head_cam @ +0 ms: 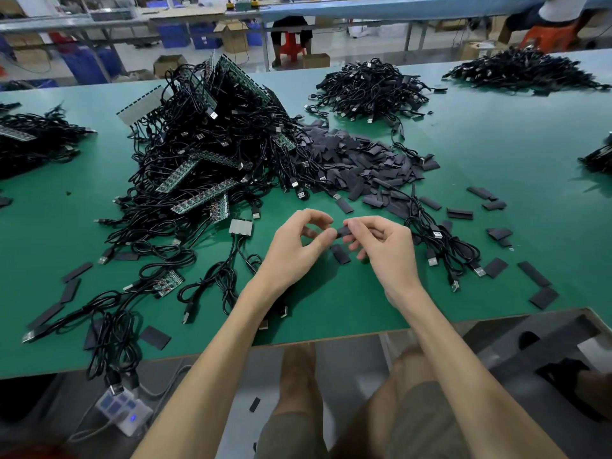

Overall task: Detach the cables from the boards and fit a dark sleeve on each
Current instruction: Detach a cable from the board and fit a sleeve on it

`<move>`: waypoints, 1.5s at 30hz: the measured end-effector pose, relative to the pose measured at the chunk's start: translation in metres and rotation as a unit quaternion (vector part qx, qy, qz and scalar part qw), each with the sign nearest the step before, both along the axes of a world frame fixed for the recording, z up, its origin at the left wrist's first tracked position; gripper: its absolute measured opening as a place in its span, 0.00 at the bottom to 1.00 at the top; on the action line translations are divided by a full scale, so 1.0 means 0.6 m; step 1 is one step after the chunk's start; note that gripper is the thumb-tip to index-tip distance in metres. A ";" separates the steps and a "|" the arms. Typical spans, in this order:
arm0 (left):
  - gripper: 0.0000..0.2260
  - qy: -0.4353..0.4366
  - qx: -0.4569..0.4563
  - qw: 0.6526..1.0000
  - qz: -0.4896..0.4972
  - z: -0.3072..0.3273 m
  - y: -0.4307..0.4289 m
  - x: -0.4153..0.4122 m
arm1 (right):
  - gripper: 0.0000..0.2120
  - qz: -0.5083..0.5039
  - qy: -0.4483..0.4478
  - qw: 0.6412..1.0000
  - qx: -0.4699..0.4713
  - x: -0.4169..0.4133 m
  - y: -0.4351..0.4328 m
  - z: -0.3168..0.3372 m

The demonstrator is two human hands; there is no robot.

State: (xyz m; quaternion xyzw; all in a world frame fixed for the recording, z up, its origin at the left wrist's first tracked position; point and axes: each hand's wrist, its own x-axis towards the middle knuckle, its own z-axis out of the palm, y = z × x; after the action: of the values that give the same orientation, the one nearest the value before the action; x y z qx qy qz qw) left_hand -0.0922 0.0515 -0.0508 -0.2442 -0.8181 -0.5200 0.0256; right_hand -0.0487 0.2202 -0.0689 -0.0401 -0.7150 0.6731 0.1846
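Note:
My right hand (381, 246) pinches a small dark sleeve (344, 231) between thumb and fingers, just above the green table. My left hand (298, 243) meets it from the left, its thumb and forefinger curled at the sleeve's end; what they hold is hidden. A black cable (281, 308) runs under my left wrist. A big heap of black cables and green boards (212, 154) lies to the left. A mound of loose dark sleeves (357, 160) lies behind my hands. One loose sleeve (340, 254) lies flat under my hands.
Piles of cables (371, 91) sit at the back, far right and far left. Loose cables (440, 246) and scattered sleeves (533, 273) lie to the right. A small board with cables (240, 226) lies left of my hands. The table's front edge (331, 339) runs below my forearms. A power strip (124, 414) hangs below.

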 end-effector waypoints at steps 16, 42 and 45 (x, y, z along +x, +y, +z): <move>0.14 0.128 -0.042 0.991 -0.012 0.001 0.002 0.011 | 0.12 0.073 -0.022 0.997 -0.012 0.008 -0.005 0.013; 0.13 0.174 -0.106 0.978 -0.054 0.006 0.001 0.019 | 0.12 0.099 -0.027 0.995 -0.013 0.008 -0.002 0.015; 0.14 0.179 -0.105 0.977 -0.054 0.008 0.001 0.021 | 0.13 0.095 -0.033 0.995 -0.009 0.009 -0.003 0.015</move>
State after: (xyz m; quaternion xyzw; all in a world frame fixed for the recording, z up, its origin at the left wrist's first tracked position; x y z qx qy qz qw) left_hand -0.0797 0.0520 -0.0462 -0.3785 -0.8360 -0.3797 0.1173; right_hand -0.0434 0.2182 -0.0602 0.0042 -0.7149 0.6925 0.0963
